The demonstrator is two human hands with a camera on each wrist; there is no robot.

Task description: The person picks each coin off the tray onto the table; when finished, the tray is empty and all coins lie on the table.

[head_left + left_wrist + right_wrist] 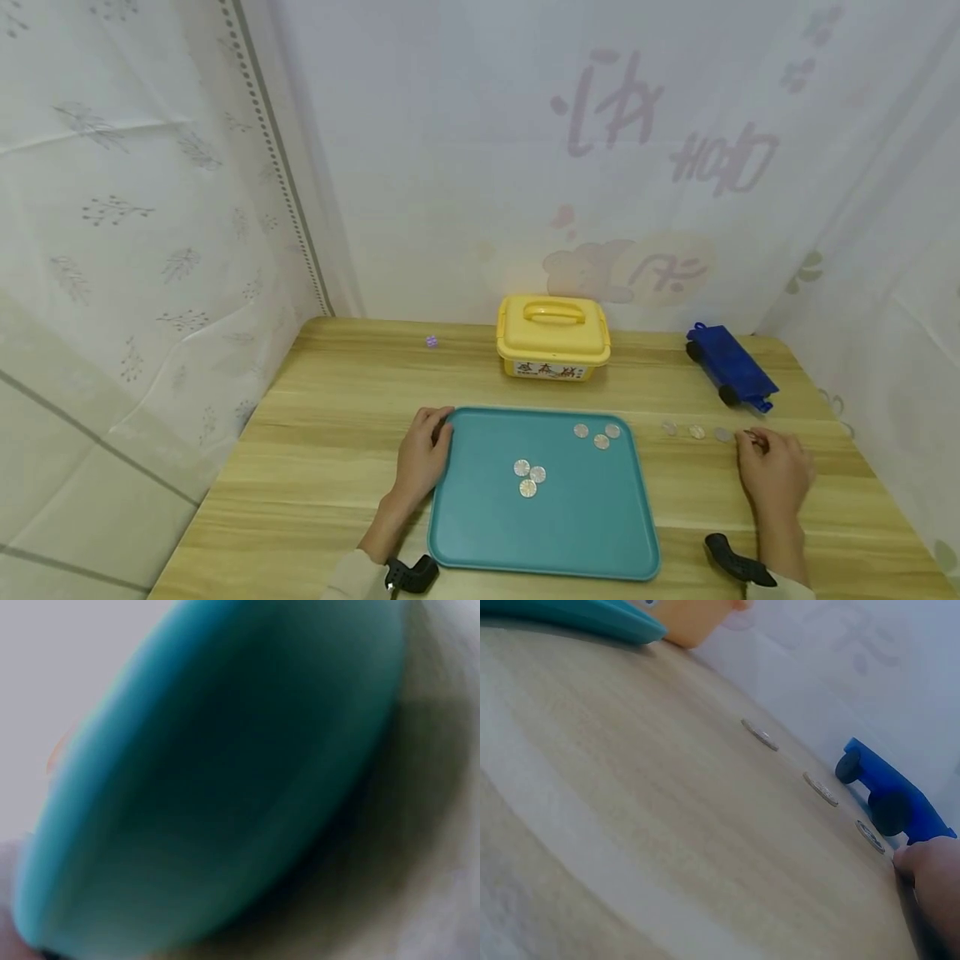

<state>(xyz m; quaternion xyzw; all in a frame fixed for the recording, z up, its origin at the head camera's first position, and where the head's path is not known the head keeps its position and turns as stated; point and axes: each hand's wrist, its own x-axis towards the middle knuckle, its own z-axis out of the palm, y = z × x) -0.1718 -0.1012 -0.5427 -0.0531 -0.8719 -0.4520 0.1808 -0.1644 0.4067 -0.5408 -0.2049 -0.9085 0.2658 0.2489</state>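
Three loose coins [697,432] lie in a row at right of the frame; they look light, stiff and slippery, flat enough that pinching by the rim would suit best. The right hand [777,471] touches down at the row's right end, fingers bent; whether it pinches anything cannot be told. The left hand [422,454] touches the tray [585,533], its grip unclear. The tray's raised edge stands between the row and six more coins [528,488]. Above sit a yellow box [553,329] and blue cart [729,362].

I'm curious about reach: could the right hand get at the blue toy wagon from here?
Probably yes: the blue toy wagon sits just beyond the right hand, with nothing visible standing between them.
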